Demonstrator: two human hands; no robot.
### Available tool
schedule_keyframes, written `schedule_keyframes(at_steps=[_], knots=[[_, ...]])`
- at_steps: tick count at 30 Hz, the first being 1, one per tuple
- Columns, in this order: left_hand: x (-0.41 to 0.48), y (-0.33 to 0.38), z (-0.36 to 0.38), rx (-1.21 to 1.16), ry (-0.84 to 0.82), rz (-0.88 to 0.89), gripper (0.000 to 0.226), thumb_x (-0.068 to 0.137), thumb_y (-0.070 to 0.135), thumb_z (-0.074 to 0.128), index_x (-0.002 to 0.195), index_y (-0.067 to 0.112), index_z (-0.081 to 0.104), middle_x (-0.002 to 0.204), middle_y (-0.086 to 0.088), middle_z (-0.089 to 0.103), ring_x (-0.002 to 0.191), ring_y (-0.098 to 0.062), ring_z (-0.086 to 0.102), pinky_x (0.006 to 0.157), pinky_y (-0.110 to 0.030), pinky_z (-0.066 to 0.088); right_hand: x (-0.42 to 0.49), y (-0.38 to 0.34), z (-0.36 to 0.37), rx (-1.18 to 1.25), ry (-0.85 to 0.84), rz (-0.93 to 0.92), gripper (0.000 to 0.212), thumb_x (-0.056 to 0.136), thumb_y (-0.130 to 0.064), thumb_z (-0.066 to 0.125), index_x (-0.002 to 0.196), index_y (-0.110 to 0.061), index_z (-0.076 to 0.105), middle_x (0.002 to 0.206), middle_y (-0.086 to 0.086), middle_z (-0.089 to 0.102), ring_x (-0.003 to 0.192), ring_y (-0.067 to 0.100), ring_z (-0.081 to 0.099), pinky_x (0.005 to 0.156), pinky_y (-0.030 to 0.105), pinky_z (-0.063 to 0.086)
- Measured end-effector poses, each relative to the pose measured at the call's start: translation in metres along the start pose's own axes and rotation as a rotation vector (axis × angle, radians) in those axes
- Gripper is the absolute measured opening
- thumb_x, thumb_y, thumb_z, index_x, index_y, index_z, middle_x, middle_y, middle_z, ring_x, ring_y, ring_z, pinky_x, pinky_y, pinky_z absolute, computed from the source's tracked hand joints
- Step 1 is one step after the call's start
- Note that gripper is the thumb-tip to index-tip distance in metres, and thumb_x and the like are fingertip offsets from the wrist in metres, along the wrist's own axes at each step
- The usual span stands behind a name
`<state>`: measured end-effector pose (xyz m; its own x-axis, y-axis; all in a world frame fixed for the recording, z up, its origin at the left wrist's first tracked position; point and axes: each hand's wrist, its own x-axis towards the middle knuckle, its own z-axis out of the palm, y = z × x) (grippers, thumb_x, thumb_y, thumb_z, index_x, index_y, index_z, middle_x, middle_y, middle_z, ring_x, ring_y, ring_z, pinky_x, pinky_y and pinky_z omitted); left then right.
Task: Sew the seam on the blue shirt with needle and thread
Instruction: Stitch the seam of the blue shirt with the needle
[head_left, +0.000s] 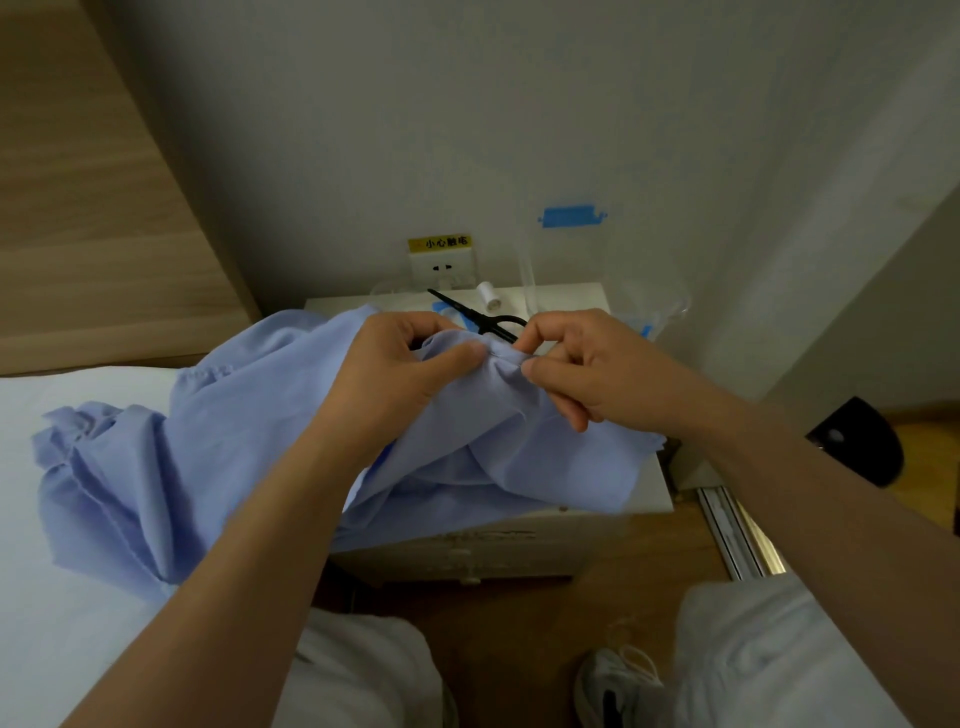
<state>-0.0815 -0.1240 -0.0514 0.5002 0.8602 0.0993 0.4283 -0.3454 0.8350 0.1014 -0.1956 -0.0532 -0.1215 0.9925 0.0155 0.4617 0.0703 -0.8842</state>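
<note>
The blue shirt (218, 447) is draped from the white bed across the small white nightstand (566, 299). My left hand (395, 374) grips a raised fold of the shirt, thumb pressed on the seam. My right hand (587, 369) pinches the fabric at the same seam just to the right, thumb and forefinger together; a short pale sliver that may be the needle (511, 356) shows between the two hands. Any thread at the seam is too fine to see.
Black scissors (475, 314) and a white thread spool (487, 292) lie on the nightstand behind the shirt, below a wall socket (441, 267). A clear plastic bag (649, 306) stands at the right. A black object (857, 441) sits on the floor at right.
</note>
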Motion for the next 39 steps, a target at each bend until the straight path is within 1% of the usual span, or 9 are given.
schedule_keyframes(at_steps=[5, 10, 13, 14, 18, 22, 26, 32, 39], knots=[[0.001, 0.001, -0.002, -0.055, -0.018, -0.044, 0.014, 0.091, 0.026, 0.062, 0.078, 0.029, 0.068, 0.065, 0.007, 0.067, 0.066, 0.003, 0.062, 0.054, -0.008, 0.047, 0.001, 0.003, -0.001, 0.046, 0.002, -0.004, 0.011, 0.097, -0.006, 0.050, 0.095, -0.004, 0.061, 0.041, 0.002, 0.050, 0.034, 0.004, 0.039, 0.043, 0.012, 0.033], [0.002, -0.002, -0.007, -0.245, -0.113, -0.152, 0.019, 0.092, 0.027, 0.060, 0.093, 0.015, 0.075, 0.085, -0.012, 0.073, 0.087, -0.031, 0.067, 0.075, -0.038, 0.054, 0.002, 0.005, -0.004, 0.109, 0.007, -0.009, 0.011, 0.098, -0.005, 0.050, 0.095, -0.006, 0.061, 0.040, -0.002, 0.046, 0.036, 0.006, 0.036, 0.043, 0.014, 0.033], [0.001, 0.001, -0.009, -0.294, -0.174, -0.170, 0.023, 0.093, 0.024, 0.057, 0.100, 0.009, 0.074, 0.091, -0.018, 0.072, 0.092, -0.036, 0.066, 0.081, -0.044, 0.053, 0.002, 0.006, -0.004, 0.136, 0.001, -0.017, 0.013, 0.098, -0.006, 0.050, 0.096, -0.007, 0.063, 0.041, -0.001, 0.045, 0.038, 0.007, 0.036, 0.045, 0.015, 0.034], [0.001, 0.001, -0.010, -0.307, -0.193, -0.172, 0.024, 0.094, 0.023, 0.056, 0.101, 0.008, 0.073, 0.090, -0.018, 0.072, 0.089, -0.034, 0.067, 0.080, -0.043, 0.053, 0.002, 0.006, -0.004, 0.143, -0.001, -0.021, 0.013, 0.098, -0.006, 0.050, 0.096, -0.008, 0.063, 0.041, -0.001, 0.045, 0.038, 0.007, 0.036, 0.045, 0.015, 0.034], [-0.001, 0.005, -0.009, -0.403, -0.254, -0.188, 0.021, 0.095, 0.015, 0.050, 0.093, 0.009, 0.070, 0.061, 0.001, 0.069, 0.057, -0.005, 0.062, 0.054, -0.015, 0.047, 0.002, 0.007, -0.005, 0.171, -0.004, -0.031, 0.015, 0.098, -0.007, 0.050, 0.097, -0.012, 0.064, 0.042, -0.005, 0.045, 0.040, 0.006, 0.036, 0.046, 0.016, 0.033], [-0.001, 0.006, -0.011, -0.496, -0.324, -0.226, 0.024, 0.093, 0.015, 0.050, 0.104, 0.003, 0.068, 0.070, -0.002, 0.072, 0.062, -0.007, 0.066, 0.056, -0.015, 0.050, 0.002, 0.009, -0.006, 0.175, -0.011, -0.049, 0.013, 0.098, -0.008, 0.050, 0.098, -0.011, 0.063, 0.045, -0.008, 0.046, 0.042, 0.004, 0.039, 0.048, 0.015, 0.034], [-0.002, 0.004, -0.014, -0.495, -0.356, -0.266, 0.029, 0.077, 0.028, 0.056, 0.096, 0.010, 0.070, 0.079, -0.006, 0.074, 0.069, -0.012, 0.068, 0.060, -0.018, 0.054, 0.003, 0.012, -0.004, 0.191, -0.027, -0.068, 0.014, 0.098, -0.010, 0.051, 0.103, -0.004, 0.062, 0.049, -0.006, 0.050, 0.046, 0.005, 0.043, 0.050, 0.015, 0.038], [0.000, 0.000, -0.013, -0.465, -0.326, -0.330, 0.035, 0.072, 0.033, 0.060, 0.098, 0.012, 0.071, 0.098, -0.015, 0.072, 0.087, -0.024, 0.067, 0.076, -0.028, 0.057, 0.003, 0.011, -0.003, 0.196, -0.039, -0.096, 0.013, 0.096, -0.014, 0.052, 0.098, -0.012, 0.064, 0.051, -0.003, 0.055, 0.049, 0.007, 0.049, 0.053, 0.018, 0.043], [-0.002, 0.005, -0.014, -0.505, -0.313, -0.316, 0.027, 0.073, 0.031, 0.059, 0.091, 0.014, 0.071, 0.084, -0.008, 0.074, 0.073, -0.016, 0.068, 0.064, -0.022, 0.057, 0.004, 0.009, -0.004, 0.222, -0.040, -0.107, 0.013, 0.097, -0.009, 0.051, 0.098, -0.009, 0.064, 0.048, -0.001, 0.054, 0.045, 0.009, 0.046, 0.051, 0.019, 0.042]])
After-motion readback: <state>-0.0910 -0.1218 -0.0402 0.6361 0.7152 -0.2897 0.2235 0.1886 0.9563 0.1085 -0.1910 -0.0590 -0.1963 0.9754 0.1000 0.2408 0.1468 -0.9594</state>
